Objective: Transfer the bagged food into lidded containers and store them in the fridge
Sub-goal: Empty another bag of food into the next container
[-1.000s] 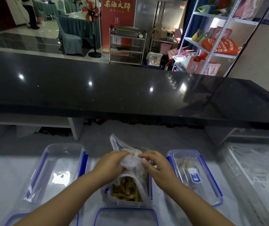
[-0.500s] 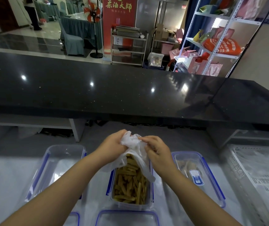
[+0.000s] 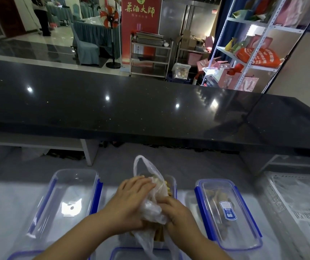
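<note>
left hand [image 3: 131, 199], right hand [image 3: 176, 212] grip bag [image 3: 152, 205] | over container [image 3: 172, 182]

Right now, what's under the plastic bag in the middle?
A clear container holding yellowish food strips, seen past the plastic bag. The bag, left hand and right hand cover the rest.
</note>
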### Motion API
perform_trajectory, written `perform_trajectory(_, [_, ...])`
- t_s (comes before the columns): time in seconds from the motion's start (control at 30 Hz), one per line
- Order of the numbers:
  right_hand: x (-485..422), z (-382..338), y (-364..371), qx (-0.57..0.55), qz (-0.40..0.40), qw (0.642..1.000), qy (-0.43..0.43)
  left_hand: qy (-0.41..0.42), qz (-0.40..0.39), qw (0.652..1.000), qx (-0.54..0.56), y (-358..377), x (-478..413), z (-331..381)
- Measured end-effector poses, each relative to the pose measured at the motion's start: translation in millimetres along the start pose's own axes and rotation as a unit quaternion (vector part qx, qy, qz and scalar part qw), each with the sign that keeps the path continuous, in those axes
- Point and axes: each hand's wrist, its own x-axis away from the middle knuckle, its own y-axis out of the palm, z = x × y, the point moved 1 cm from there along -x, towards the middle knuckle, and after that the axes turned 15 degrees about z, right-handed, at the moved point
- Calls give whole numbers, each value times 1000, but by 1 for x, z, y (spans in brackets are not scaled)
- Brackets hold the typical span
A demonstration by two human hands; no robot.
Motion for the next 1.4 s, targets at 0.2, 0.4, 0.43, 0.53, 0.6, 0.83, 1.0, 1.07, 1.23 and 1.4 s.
perform_trajectory(0.2, [0, -2, -1, 33, 12, 999, -15, 68, -1, 988, -136, -4, -4, -2])
perform_trajectory(0.4, [6, -27, -8, -23, 97, 995, -21, 29, -9, 997, -73, 2, 6, 0])
perform_trajectory(0.43, [4, -31, -10, -31, 97, 995, -9, 13, -18, 999, -45, 2, 8, 1])
perform_trajectory(0.53, [-4, -35, -8, 9, 54, 998, 5, -17, -31, 999, 11, 4, 9, 1])
perform_trajectory(0.6, [-7, -33, -4, 40, 21, 999, -3, -22, 0, 998, 52, 6, 11, -3])
perform_trajectory(0.83, [-5, -20, 15, 106, 7, 992, -64, 50, 91, 993, 47, 1, 25, -4])
perform_trajectory(1.0, [-4, -15, 14, 114, 63, 985, -115, 193, 164, 963, -87, -10, 32, -3])
perform_trajectory(1.07, [-3, -21, 9, 114, 124, 968, -186, 217, 161, 953, -138, -14, 29, -4])
perform_trajectory(1.23, [2, -20, 5, 160, 166, 922, -312, 142, 117, 971, -151, -7, 31, -11])
perform_trajectory(1.4, [13, -6, 5, 163, 56, 955, -240, 76, 139, 982, -102, 13, 47, -19])
